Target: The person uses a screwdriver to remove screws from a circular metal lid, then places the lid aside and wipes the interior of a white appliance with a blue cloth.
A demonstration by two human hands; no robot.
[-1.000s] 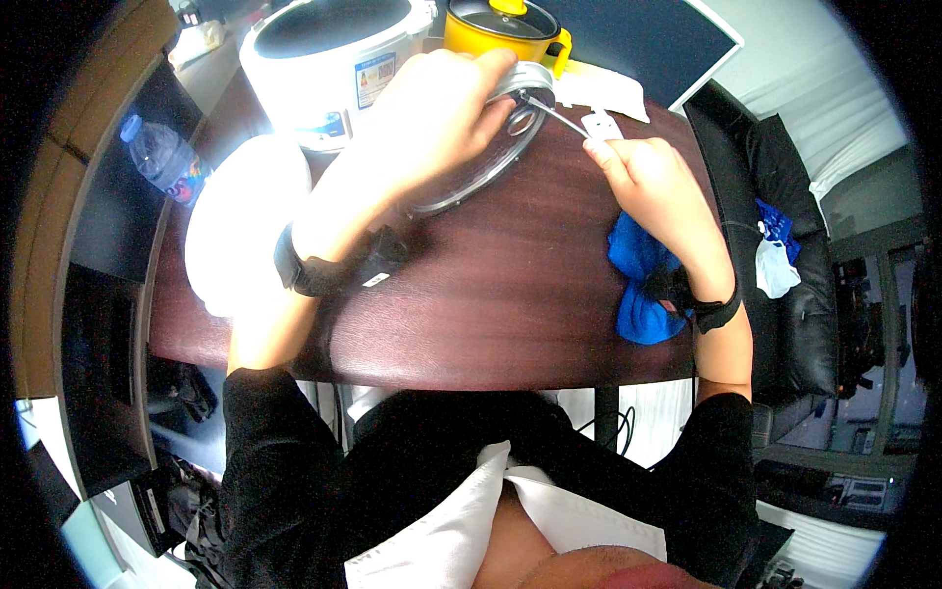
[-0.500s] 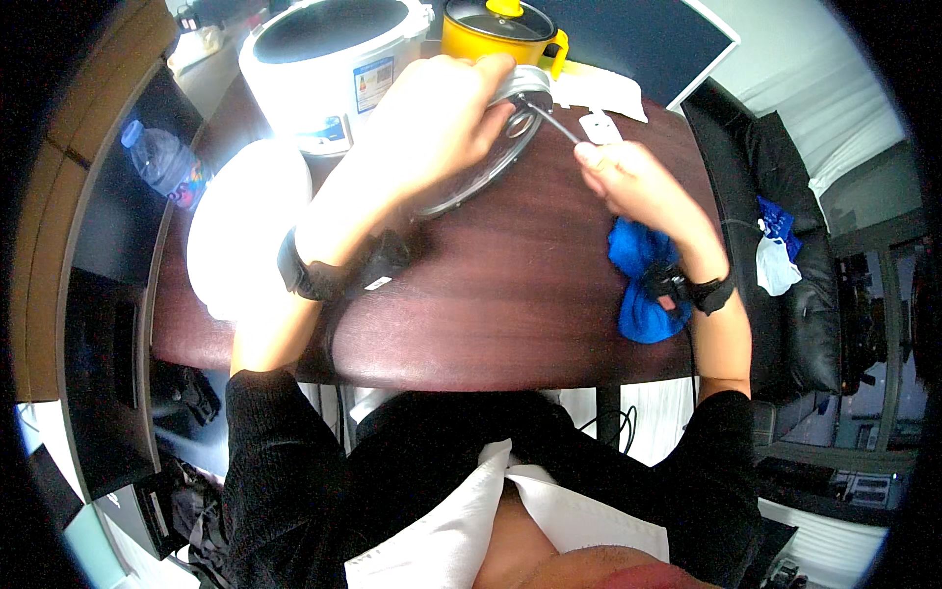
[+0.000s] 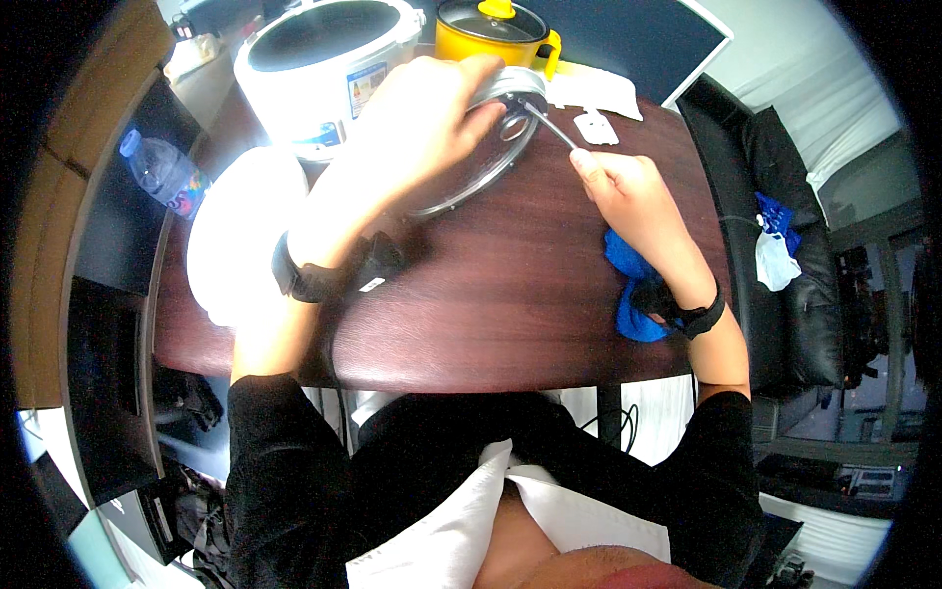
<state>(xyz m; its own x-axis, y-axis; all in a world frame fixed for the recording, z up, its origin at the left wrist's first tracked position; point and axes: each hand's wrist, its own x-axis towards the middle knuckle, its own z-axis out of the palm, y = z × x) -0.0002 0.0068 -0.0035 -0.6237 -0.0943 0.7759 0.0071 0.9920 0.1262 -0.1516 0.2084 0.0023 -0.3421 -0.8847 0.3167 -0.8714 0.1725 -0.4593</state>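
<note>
The left hand pinches a silver piece at one glass lid, tilted near the middle of the table's far edge; whether the lid touches the table, I cannot tell. The right hand pinches one metal tool between thumb and fingers, its tip at the silver piece. One white cooker, by the far left corner, bears two labels, their print too small to read. One yellow pot stands right of it. One bottle with a colourful wrapper is by the left edge, one blue cloth near the right.
</note>
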